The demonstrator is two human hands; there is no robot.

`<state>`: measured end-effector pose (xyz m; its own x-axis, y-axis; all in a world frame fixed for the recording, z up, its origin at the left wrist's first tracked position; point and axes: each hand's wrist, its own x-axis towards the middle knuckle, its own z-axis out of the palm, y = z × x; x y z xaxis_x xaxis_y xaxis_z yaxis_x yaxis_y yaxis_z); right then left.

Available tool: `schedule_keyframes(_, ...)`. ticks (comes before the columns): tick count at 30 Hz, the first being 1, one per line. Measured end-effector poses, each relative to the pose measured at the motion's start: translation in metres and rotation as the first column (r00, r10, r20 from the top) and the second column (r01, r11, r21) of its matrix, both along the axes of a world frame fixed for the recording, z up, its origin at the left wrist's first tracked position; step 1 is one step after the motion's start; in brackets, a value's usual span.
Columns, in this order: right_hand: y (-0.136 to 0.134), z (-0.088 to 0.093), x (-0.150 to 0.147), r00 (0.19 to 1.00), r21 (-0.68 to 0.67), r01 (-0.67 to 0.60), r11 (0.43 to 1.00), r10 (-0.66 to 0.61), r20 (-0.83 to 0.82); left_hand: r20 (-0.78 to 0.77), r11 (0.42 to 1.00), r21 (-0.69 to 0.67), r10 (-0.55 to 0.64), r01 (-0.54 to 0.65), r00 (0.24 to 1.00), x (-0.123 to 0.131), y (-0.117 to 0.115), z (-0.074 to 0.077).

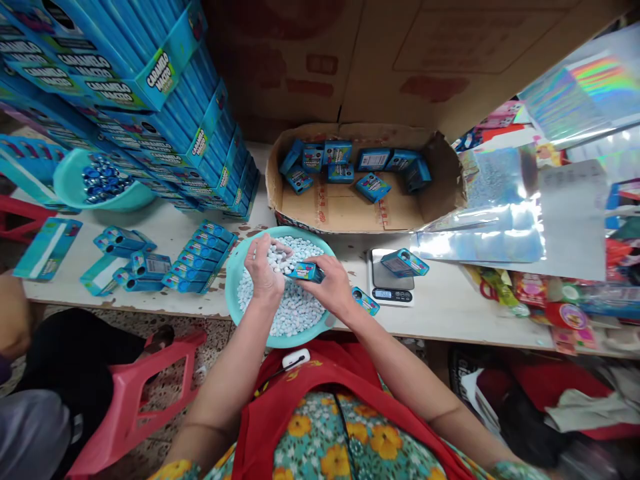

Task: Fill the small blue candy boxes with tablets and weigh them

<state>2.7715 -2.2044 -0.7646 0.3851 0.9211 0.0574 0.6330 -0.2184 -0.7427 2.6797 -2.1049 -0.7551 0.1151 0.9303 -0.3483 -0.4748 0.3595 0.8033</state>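
Note:
My left hand (263, 275) is cupped around a heap of small white candies (279, 256). Gripped in my right hand (331, 288) is a small blue candy box (303, 271), its near end against the candies in my left palm. Both hands are above a turquoise basin (232, 287) full of loose white candies (299, 316). On a small digital scale (393, 283) to the right lies another blue box (406, 262); its display is lit, but the digits are too blurred to read. One more blue box (365, 301) lies between the basin and the scale.
Behind the basin, an open cardboard tray (345, 217) holds several blue boxes. Display cartons (165, 107) are stacked at the left, near boxes in rows (200, 257) and a bowl (63, 180) of blue-wrapped pieces. Shiny sheets (490, 227) cover the right. A person sits near a red stool (130, 400).

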Motion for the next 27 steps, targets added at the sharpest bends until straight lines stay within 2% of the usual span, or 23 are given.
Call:
schedule_keyframes(6, 0.0, 0.002, 0.0, 0.994, -0.062, -0.063, 0.996, 0.068, 0.09, -0.02, 0.997, 0.057, -0.056, 0.057, 0.998, 0.0, -0.001, 0.0)
schedule_keyframes(12, 0.0, 0.008, 0.005, 0.992, -0.042, -0.061, 0.997, 0.066, 0.106, -0.04, 0.995, 0.087, -0.043, 0.046, 0.998, 0.002, 0.003, -0.003)
schedule_keyframes(16, -0.001, 0.012, 0.008, 0.989, -0.076, -0.064, 0.995, 0.073, 0.131, -0.04, 0.993, 0.108, -0.038, 0.042, 0.998, 0.004, 0.002, -0.003)
schedule_keyframes(27, 0.004, 0.011, 0.014, 0.994, -0.094, -0.046, 0.995, 0.055, 0.09, -0.027, 0.988, 0.113, -0.1, 0.102, 0.995, 0.005, -0.003, -0.002)
